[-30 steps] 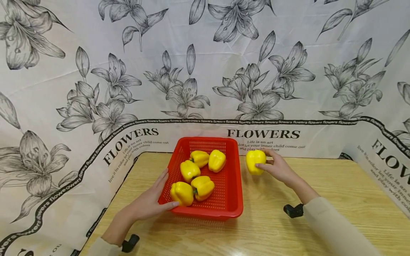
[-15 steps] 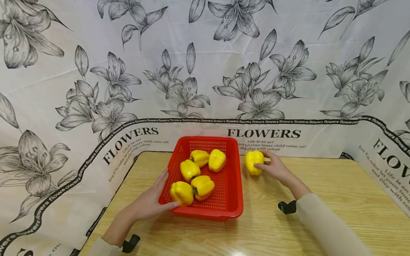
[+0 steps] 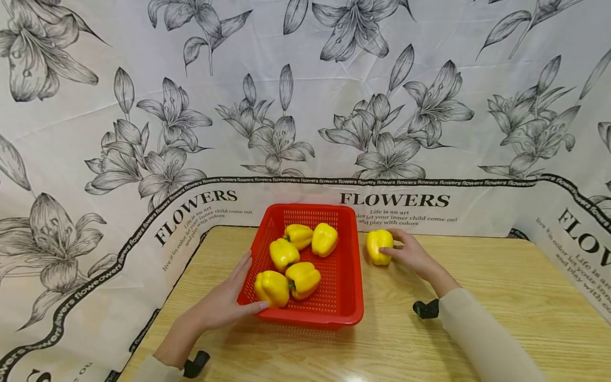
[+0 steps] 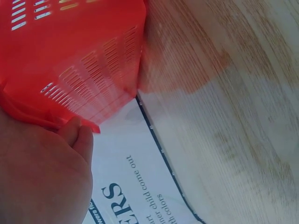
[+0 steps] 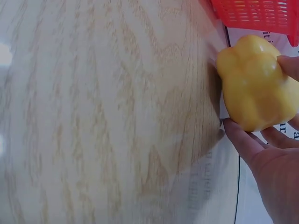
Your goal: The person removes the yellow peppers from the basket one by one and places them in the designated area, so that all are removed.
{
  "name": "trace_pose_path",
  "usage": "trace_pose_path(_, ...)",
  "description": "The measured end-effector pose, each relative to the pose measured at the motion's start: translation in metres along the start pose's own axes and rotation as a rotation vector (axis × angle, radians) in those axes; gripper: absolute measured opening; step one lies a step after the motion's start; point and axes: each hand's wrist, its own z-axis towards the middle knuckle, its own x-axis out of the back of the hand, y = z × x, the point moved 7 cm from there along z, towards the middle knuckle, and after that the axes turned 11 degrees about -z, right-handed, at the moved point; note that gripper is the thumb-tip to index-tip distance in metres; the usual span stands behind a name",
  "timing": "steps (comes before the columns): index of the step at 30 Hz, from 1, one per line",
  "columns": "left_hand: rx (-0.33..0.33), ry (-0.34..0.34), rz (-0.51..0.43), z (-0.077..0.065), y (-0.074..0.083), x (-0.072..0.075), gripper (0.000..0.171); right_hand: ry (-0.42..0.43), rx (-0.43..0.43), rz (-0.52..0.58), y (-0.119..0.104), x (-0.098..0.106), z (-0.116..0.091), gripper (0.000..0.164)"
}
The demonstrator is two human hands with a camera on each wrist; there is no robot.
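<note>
A yellow bell pepper is held between the thumb and fingers of my right hand, just right of the red basket. In the right wrist view this pepper is close over the wooden table, with a fingertip right at the surface. My left hand holds the basket by its near left corner, thumb over the front rim and fingers along the left side. From the left wrist, fingers bend at the basket's rim. Inside the basket lie several yellow bell peppers, grouped toward the left and back.
The wooden table extends to the right and in front of the basket. Behind it hangs a white cloth printed with flowers and lettering, meeting the table's back and left edges.
My right hand has brought the pepper slightly down and left, and the right forearm has shifted left. The left hand and the basket stay where they were.
</note>
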Motion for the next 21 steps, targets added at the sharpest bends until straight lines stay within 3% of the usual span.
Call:
trace_pose_path(12,0.008,-0.005,-0.017,-0.001,-0.002,-0.002,0.116,-0.022,-0.032,-0.009,0.012,-0.006,0.007,0.074)
trace_pose_path(21,-0.001,0.001,-0.016,0.0,-0.001,0.0,0.116,-0.043,-0.022,-0.012,0.003,-0.003,0.003,0.077)
